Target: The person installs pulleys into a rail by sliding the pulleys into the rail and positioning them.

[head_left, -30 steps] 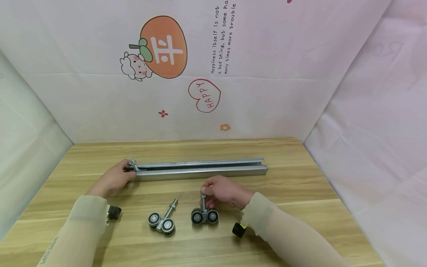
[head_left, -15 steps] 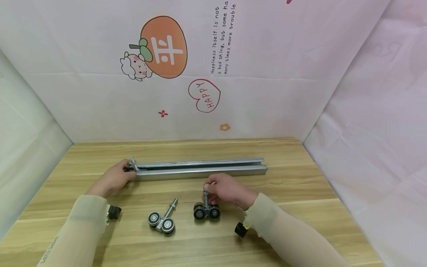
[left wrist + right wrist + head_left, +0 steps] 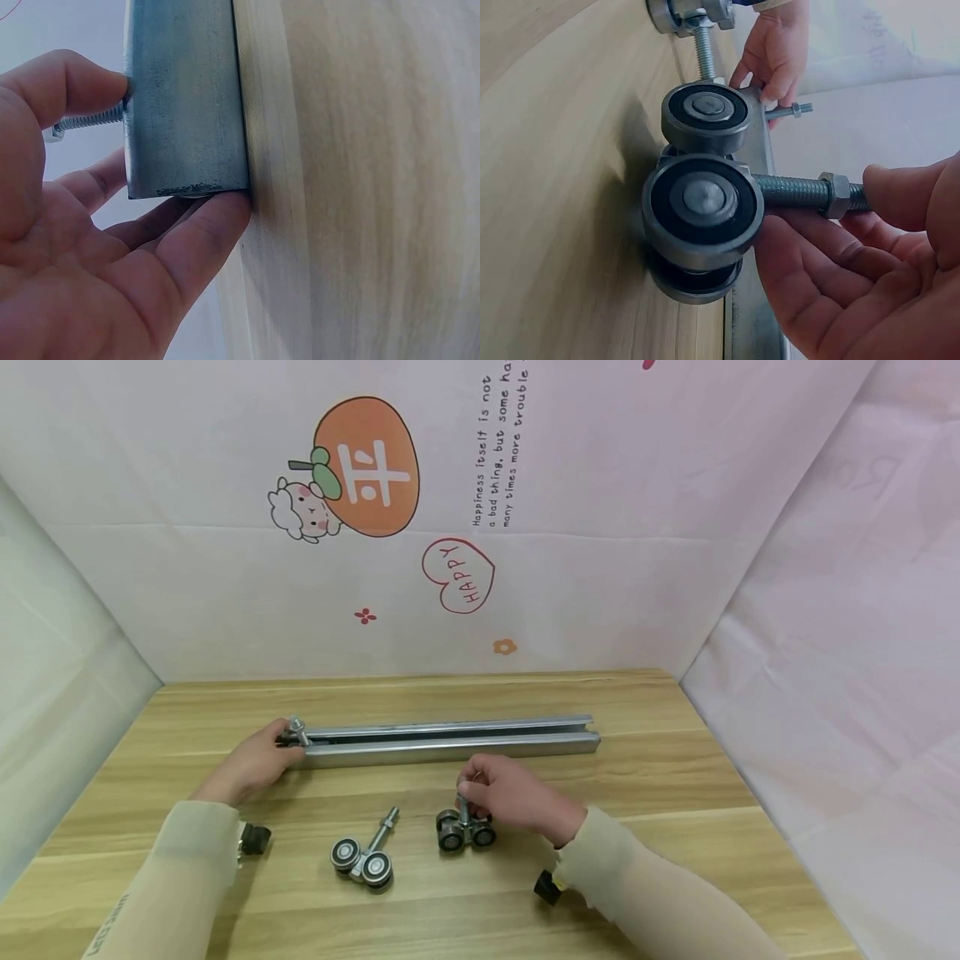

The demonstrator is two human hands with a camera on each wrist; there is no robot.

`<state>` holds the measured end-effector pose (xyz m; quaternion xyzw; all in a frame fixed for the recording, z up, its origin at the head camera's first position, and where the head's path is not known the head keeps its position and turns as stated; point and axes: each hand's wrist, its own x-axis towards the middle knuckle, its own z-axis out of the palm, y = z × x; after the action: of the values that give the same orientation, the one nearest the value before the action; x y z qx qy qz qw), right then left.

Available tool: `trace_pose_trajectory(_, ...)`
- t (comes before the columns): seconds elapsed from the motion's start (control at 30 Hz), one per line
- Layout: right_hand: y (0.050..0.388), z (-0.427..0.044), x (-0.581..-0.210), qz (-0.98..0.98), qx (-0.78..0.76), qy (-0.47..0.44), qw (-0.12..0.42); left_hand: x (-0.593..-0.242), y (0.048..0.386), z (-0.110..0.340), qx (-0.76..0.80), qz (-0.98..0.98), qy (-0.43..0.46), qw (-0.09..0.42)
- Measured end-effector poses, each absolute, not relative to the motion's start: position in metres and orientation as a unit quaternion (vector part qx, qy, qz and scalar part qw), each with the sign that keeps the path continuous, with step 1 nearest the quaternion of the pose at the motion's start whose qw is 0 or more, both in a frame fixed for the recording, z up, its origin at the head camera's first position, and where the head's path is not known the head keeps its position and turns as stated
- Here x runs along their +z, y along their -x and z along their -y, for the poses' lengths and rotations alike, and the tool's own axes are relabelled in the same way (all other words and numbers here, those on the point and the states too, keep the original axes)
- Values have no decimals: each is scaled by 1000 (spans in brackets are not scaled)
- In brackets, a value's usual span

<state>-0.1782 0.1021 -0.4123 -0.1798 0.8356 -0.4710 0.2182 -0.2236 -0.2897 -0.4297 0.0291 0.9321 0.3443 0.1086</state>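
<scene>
A steel channel track [image 3: 450,750] lies across the table with its slot upward. My left hand [image 3: 251,764] grips its left end; in the left wrist view the thumb is at the track's top edge and fingers press against the end. A threaded bolt [image 3: 298,731] with a nut stands up out of the slot there; what it joins inside is hidden. My right hand [image 3: 517,793] pinches a four-wheeled roller trolley [image 3: 467,832] by its threaded bolt, wheels down, in front of the track. Whether its wheels touch the table is unclear.
A second roller trolley [image 3: 363,864] lies on the wooden table [image 3: 645,827] between the hands, its bolt slanting toward the track. Printed white cloth [image 3: 600,568] hangs behind the table and along both sides.
My right hand has moved the trolley slightly right and toward the track, turning it a little. My left hand stays at the track's end.
</scene>
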Motion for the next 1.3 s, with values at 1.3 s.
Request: trace_pose_trajectory(1.3,144,-104,-412,-901,-367,213,91,-432,224,291,347,-932,-31,103)
